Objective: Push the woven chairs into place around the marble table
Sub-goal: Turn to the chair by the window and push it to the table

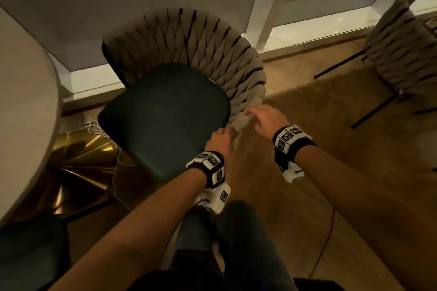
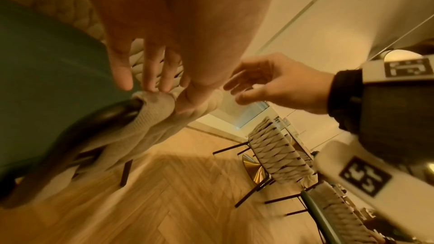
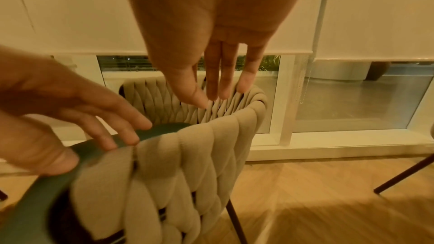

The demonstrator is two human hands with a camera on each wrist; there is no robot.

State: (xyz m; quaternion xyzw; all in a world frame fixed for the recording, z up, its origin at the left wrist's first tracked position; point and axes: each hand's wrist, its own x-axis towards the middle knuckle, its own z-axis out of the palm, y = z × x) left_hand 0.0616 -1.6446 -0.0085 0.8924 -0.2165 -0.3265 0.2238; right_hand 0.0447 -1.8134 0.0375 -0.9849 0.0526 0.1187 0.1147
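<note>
Head view: our left hand (image 1: 221, 140) rests straight fingers on the near end of the beige woven chair with its dark green seat cushion (image 1: 186, 71), gripping nothing. Our right hand (image 1: 264, 118) is released, just beside the weave. The round pale marble table (image 1: 23, 101) lies left.

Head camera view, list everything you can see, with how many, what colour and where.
Woven chair: one, beige weave, dark green seat, centre, beside the table.
Second woven chair: one, beige, far right.
Table: one, pale top, left edge.
Table base: one, gold, under the table.
Cord: one, white, on floor near the base.
Floor: wood.
Left hand: open, at the near chair's back end.
Right hand: open, at the weave.
</note>
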